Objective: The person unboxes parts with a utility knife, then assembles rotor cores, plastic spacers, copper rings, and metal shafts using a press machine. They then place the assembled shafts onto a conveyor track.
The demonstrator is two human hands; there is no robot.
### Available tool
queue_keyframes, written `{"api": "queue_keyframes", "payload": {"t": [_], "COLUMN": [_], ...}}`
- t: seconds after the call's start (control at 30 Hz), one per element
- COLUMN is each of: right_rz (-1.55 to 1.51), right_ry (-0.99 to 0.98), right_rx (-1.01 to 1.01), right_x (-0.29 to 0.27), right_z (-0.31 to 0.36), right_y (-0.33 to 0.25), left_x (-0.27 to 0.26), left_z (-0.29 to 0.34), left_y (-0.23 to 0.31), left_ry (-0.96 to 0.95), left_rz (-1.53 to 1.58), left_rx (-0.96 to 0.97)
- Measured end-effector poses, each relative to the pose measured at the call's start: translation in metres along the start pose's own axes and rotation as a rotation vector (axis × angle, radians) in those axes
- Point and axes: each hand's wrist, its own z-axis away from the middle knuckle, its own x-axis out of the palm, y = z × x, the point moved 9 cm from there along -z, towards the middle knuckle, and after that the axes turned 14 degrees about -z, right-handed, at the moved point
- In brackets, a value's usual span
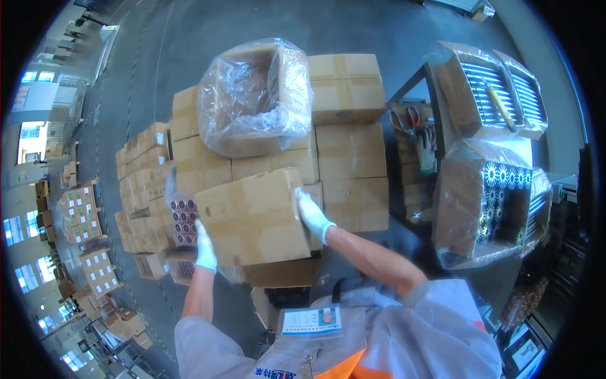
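A brown cardboard box (252, 218) is held tilted between my two white-gloved hands, over a stack of similar boxes. My left hand (205, 245) presses flat on its left side. On its right side lies my right hand (312, 213), fingers along the edge. Just beyond the held box, an open carton (255, 95) lined with clear plastic sits on top of the stacked boxes (350, 151). Left of my left hand is a carton of dark round parts (184, 221) in rows.
At the right, a rack (435, 101) holds a plastic-lined carton of metal tubes (483, 95) and another of finned round parts (505, 189). Red-handled scissors (411, 118) and a grey glove (427, 151) lie beside it. More boxes (144, 189) are piled at the left.
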Motion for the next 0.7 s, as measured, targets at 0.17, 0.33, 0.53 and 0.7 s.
{"api": "queue_keyframes", "payload": {"t": [0.17,0.33,0.53,0.7], "right_rz": [-0.097,0.120,0.237,-0.025], "right_ry": [-0.043,-0.053,-0.007,0.492], "right_rx": [0.187,-0.389,-0.061,-0.033], "right_x": [-0.029,-0.079,-0.297,-0.450], "right_z": [0.027,0.132,0.318,0.544], "right_y": [-0.046,-0.052,0.071,0.161], "left_x": [0.006,0.008,0.394,0.676], "left_z": [0.011,0.100,0.282,0.615], "left_y": [0.017,0.143,0.213,0.035], "left_ry": [0.393,0.865,-0.329,-1.477], "left_rz": [-0.270,-0.736,-0.533,-0.771], "left_rx": [0.238,0.965,1.352,1.015]}}
